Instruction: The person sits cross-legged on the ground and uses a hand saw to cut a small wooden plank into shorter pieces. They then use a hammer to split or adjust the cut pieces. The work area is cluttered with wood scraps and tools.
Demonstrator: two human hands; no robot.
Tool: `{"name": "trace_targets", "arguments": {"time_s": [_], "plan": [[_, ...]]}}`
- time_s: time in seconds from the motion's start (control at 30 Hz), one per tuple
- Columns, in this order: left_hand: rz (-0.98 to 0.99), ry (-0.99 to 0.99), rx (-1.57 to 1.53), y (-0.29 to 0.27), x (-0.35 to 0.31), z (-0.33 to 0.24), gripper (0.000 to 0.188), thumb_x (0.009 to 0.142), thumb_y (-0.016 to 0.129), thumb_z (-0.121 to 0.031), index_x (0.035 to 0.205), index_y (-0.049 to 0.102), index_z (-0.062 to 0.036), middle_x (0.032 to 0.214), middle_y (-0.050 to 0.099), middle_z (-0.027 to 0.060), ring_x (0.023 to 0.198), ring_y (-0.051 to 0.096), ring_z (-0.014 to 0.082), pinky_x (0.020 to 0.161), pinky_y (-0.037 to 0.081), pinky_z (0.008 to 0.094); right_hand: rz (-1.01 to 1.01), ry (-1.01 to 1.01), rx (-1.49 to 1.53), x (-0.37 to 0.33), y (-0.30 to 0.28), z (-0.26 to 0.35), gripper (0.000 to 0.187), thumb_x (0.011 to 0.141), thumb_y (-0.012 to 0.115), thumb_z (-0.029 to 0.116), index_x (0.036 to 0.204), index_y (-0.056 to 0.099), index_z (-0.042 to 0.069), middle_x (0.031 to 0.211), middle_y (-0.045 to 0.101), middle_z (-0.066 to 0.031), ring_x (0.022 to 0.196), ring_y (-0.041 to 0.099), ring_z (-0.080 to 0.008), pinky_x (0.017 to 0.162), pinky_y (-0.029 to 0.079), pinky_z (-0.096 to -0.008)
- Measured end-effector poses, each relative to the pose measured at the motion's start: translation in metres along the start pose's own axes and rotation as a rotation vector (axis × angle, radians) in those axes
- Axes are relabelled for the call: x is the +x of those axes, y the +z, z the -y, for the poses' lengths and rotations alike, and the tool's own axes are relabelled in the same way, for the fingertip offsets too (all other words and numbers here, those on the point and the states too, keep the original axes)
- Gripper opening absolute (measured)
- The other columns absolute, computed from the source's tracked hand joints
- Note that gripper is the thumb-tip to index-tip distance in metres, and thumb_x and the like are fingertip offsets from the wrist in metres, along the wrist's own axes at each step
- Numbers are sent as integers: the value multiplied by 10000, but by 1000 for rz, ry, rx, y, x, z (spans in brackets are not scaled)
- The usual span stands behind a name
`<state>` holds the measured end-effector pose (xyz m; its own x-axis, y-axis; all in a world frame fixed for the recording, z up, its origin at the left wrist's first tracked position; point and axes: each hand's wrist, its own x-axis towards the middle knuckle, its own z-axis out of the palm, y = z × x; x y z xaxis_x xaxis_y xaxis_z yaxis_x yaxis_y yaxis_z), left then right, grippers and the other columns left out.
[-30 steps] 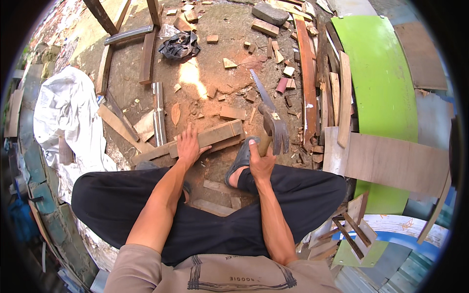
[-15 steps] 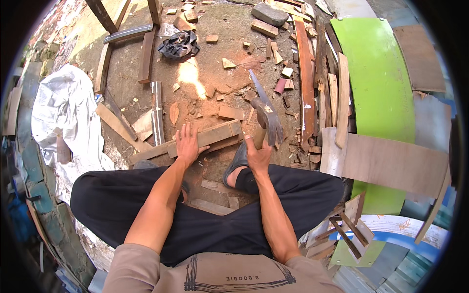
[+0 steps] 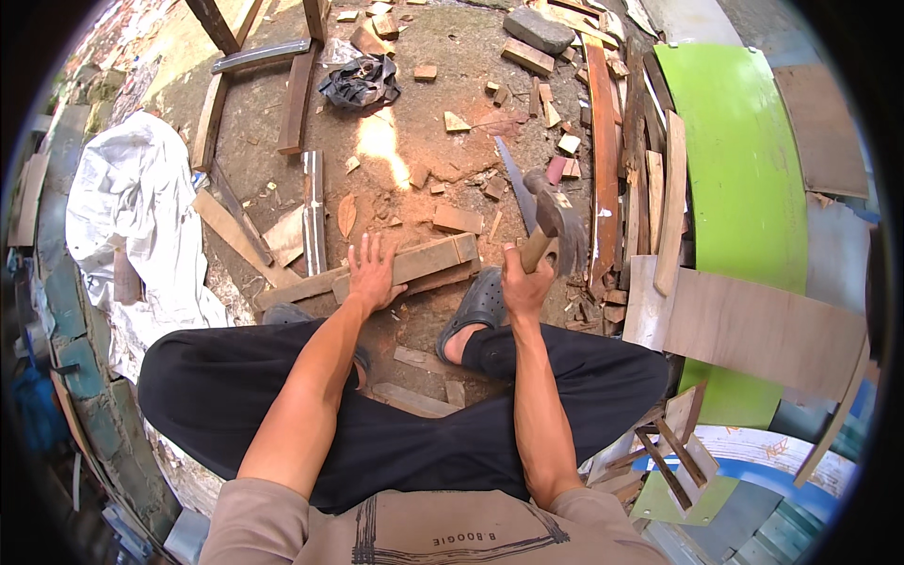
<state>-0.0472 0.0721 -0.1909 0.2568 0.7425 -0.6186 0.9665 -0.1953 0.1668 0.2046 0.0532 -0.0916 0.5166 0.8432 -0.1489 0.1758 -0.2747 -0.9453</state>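
My right hand (image 3: 527, 282) is wrapped around the wooden handle of a claw hammer (image 3: 557, 224), its metal head raised above the ground beyond my right foot. My left hand (image 3: 374, 275) lies with fingers spread on a squared wooden block (image 3: 433, 254), pressing on its top near the left end. Under the block are another length of wood (image 3: 299, 290), sticking out to the left, and a darker piece (image 3: 447, 278). A saw blade (image 3: 515, 184) shows just behind the hammer head; its handle is hidden.
My grey clogs (image 3: 476, 306) flank the wood. Offcuts (image 3: 457, 122) litter the dusty ground ahead. Long boards (image 3: 603, 160) and a green panel (image 3: 734, 141) lie to the right. At left are a white sack (image 3: 132, 198) and a wooden frame (image 3: 299, 104); a black plastic bag (image 3: 360, 83) sits beyond.
My right hand has moved the hammer a little to the right, and its head is tilted differently. My left hand stays on the block. The whole view has shifted slightly.
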Motion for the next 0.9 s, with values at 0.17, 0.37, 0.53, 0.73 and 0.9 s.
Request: {"name": "trace_targets", "arguments": {"time_s": [0.17, 0.37, 0.53, 0.73, 0.9], "plan": [[40, 26, 14, 1, 5, 1, 993, 892, 709, -548, 1636, 181, -158, 1707, 64, 194, 1575, -9, 416, 1237, -2, 612, -190, -126, -266, -29, 18, -72, 314, 918, 702, 259, 835, 660, -41, 682, 662, -123, 570, 644, -250, 602, 515, -433], [-13, 96, -10, 12, 4, 4, 1010, 880, 720, -532, 1625, 178, -120, 1698, 51, 217, 1567, -34, 440, 1229, 4, 643, 50, 238, -574, -2, 5, -89, 341, 856, 691, 295, 787, 691, -38, 609, 632, -156, 533, 623, -268, 569, 492, -445], [3, 82, -12, 11, 2, 8, 1022, 880, 708, -550, 1629, 164, -117, 1700, 48, 213, 1567, -36, 439, 1229, 4, 645, -90, -40, -39, -12, 6, -16, 283, 873, 690, 244, 794, 664, -27, 605, 595, -118, 574, 609, -225, 587, 477, -417], [49, 123, -48, 3, 9, 0, 1029, 880, 711, -543, 1631, 148, -120, 1701, 63, 202, 1569, -25, 433, 1232, 13, 640, 85, 225, -659, -54, 3, -132, 333, 856, 676, 302, 891, 691, -30, 718, 675, -239, 714, 693, -396, 693, 516, -468], [38, 96, -12, 6, 5, 8, 1054, 866, 725, -549, 1631, 140, -120, 1701, 78, 196, 1568, -13, 433, 1232, 17, 642, 37, 227, -497, -28, 5, -48, 328, 854, 685, 301, 879, 694, -26, 758, 660, -266, 761, 679, -403, 720, 512, -483]]}}
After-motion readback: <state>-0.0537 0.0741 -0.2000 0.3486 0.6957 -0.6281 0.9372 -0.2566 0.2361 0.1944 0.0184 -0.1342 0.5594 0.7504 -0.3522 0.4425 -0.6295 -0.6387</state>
